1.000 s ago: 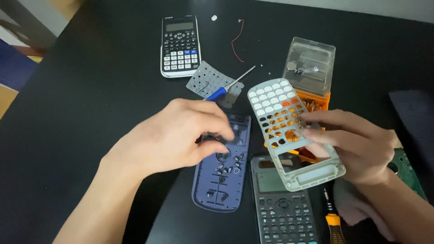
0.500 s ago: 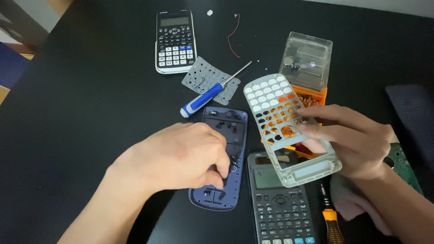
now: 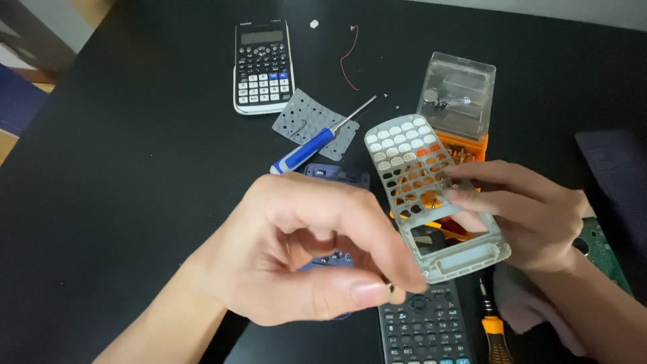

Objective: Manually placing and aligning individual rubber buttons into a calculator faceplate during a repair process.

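Nearest the camera, the left hand (image 3: 303, 249) hovers above the black counter (image 3: 135, 202) with thumb and forefinger pinched together on something too small to make out. Under it lies a blue calculator shell (image 3: 337, 176), mostly hidden, and just beside that a dark calculator (image 3: 421, 330) at the bottom edge. The right hand (image 3: 532, 212) has its grip clamped on a grey keypad frame (image 3: 431, 195), held tilted above an orange bit case (image 3: 458, 145) with a clear lid. An orange-handled screwdriver (image 3: 494, 330) lies near the wrist. Farther off sit a blue-handled screwdriver (image 3: 306, 149) across a grey rubber pad (image 3: 303, 118), then a second calculator (image 3: 261, 64) and a red wire (image 3: 347, 57).
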